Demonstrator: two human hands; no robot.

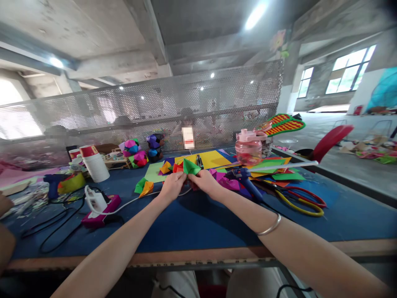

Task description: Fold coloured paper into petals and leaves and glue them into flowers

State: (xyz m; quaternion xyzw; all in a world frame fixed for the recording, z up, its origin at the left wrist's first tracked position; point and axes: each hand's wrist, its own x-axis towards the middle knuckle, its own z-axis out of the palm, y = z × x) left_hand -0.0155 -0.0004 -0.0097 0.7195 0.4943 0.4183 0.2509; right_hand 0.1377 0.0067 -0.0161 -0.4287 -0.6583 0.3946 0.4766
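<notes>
Over the middle of the blue table, my left hand [173, 185] pinches an orange-red folded paper piece [178, 167]. Right beside it, the fingers of my right hand [205, 183] are closed on a green folded paper piece [191, 167]. The two pieces meet between my fingertips; whether they are joined I cannot tell. To the left of my hands lie a loose green folded piece [141, 186] and an orange one [147, 189]. Purple folded paper [225, 179] is just right of my right hand. Behind my hands are flat yellow sheets [214, 158].
A glue gun [246, 182] with a long white stick and scissors [305, 203] lie at right. Behind them stands a pink jug [248, 148]. At left are a purple power strip [101, 212] with cables, stacked paper cups [95, 164] and finished paper balls [135, 153]. A perforated metal screen [139, 107] closes the back.
</notes>
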